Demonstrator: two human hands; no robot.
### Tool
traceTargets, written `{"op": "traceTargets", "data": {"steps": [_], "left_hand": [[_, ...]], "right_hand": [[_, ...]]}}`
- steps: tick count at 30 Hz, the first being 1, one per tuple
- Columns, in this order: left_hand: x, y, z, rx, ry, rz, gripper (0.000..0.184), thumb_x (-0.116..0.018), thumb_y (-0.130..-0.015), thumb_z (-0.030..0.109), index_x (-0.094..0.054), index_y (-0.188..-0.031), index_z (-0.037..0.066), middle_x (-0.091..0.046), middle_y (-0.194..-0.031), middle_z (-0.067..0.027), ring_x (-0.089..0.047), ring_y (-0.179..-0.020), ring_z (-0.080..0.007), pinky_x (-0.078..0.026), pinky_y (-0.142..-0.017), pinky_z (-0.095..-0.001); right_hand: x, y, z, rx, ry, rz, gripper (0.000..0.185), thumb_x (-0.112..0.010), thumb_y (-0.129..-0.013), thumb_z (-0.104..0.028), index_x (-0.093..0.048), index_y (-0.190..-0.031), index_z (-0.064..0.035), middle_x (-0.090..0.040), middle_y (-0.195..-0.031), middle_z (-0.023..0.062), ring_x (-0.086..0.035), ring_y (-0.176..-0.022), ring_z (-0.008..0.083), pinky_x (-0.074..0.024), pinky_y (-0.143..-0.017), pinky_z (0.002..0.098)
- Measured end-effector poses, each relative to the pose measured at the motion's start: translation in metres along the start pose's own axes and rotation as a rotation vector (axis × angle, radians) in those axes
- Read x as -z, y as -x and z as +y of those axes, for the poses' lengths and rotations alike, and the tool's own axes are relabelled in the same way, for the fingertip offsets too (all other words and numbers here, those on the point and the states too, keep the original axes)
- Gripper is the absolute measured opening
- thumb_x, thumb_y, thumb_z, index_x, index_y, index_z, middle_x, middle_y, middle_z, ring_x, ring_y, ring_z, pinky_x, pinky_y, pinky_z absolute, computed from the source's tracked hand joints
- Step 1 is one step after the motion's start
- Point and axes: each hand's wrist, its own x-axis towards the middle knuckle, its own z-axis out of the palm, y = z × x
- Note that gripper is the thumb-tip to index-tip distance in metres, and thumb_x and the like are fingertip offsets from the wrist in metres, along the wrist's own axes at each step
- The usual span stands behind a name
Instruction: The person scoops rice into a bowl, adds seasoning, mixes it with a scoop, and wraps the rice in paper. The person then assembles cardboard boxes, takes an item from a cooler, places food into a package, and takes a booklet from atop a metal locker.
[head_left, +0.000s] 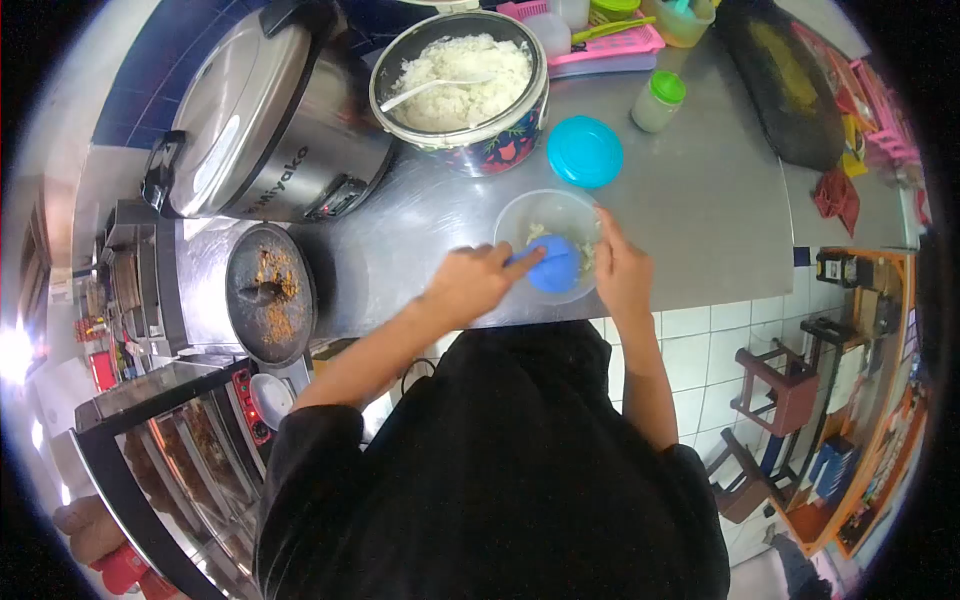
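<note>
A clear round bowl (520,215) stands near the front edge of the steel counter (700,230), with some pale food in it. My left hand (472,285) is closed around the handle of a blue scoop (556,268), whose broad head is inside the bowl. On the bowl's right side, my right hand (622,265) grips the rim. Just behind the bowl lies a round turquoise lid (586,152). A tub of white rice (460,85) with a white spoon on top is farther back.
At the left are a large Miyako rice cooker (290,150) and a dark pan (270,295) with browned food. A green-lidded jar (658,100), a pink basket (610,50) and a black bag-like object (785,85) stand toward the back. Brown stools (775,385) are at the lower right.
</note>
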Motion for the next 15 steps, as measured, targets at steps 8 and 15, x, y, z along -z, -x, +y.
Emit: {"op": "traceTargets", "data": {"steps": [8, 15], "left_hand": [[-0.027, 0.002, 0.010, 0.588, -0.126, -0.330, 0.060, -0.059, -0.091, 0.016, -0.042, -0.146, 0.000, -0.069, -0.085, -0.0176, -0.074, -0.073, -0.0297, -0.059, -0.061, -0.0398], [-0.068, 0.010, 0.001, 0.529, 0.484, -0.334, 0.031, -0.050, -0.101, 0.022, -0.062, -0.117, -0.001, -0.068, -0.080, -0.0220, -0.074, -0.076, -0.0335, -0.056, -0.057, -0.0446]], "right_hand": [[-0.025, 0.004, -0.023, 0.171, 0.068, 0.061, 0.050, -0.060, -0.085, -0.004, -0.062, -0.134, -0.0165, -0.066, -0.072, 0.0130, -0.066, -0.059, 0.0287, -0.0515, -0.057, 0.0407], [-0.029, 0.014, -0.035, 0.078, 0.019, -0.002, 0.046, -0.059, -0.087, -0.005, -0.063, -0.133, -0.0140, -0.067, -0.073, 0.0129, -0.065, -0.058, 0.0294, -0.0502, -0.055, 0.0406]]}}
